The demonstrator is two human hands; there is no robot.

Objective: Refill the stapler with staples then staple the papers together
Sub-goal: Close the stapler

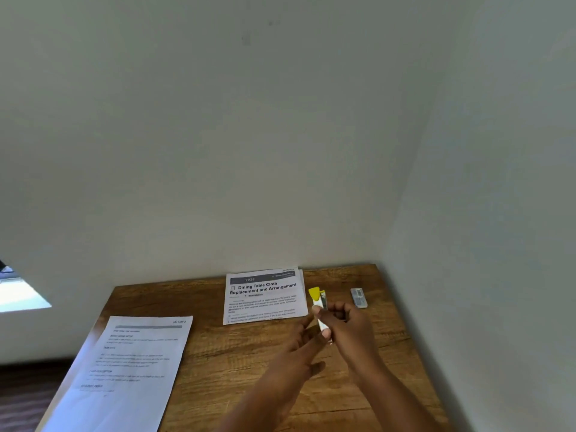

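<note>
A small yellow and white stapler [318, 302] is held up above the wooden table [224, 347], its yellow end pointing away from me. My right hand [349, 325] grips its lower body with curled fingers. My left hand [304, 344] reaches in from the left and its fingers touch the stapler's near end; it is blurred. A small grey staple box [359, 297] lies to the right near the wall. A printed sheet titled "Dining Table Cloth" [265, 296] lies at the back of the table. Another printed sheet [131, 369] lies at the front left, overhanging the edge.
The table stands in a corner, with white walls [467, 244] close behind and on the right. Its left edge drops to a dark floor [25, 397].
</note>
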